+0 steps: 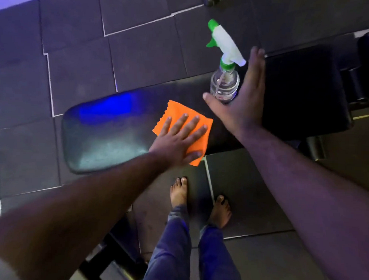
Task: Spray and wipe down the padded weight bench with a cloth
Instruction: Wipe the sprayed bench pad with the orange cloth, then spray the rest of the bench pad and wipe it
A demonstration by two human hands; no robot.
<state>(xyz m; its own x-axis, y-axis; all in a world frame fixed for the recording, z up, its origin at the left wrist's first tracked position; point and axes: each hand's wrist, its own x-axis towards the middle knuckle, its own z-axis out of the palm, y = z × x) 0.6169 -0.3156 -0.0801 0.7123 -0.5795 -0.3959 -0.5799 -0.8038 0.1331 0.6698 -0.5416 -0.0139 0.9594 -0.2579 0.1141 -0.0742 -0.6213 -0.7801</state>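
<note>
A black padded weight bench (108,141) runs left to right across the view, and its left pad shines with a blue reflection. An orange cloth (176,110) lies on the pad near the middle. My left hand (179,139) presses flat on the cloth with the fingers spread. A clear spray bottle (224,82) with a white and green trigger head stands upright on the bench. My right hand (243,95) is open beside the bottle, with straight fingers to its right and the thumb in front of its base.
The darker seat pad (302,91) continues to the right. Dark floor mats (78,52) lie beyond the bench. My bare feet (179,192) stand on tiles on the near side. A black bench frame leg (117,242) sits low at the bottom left.
</note>
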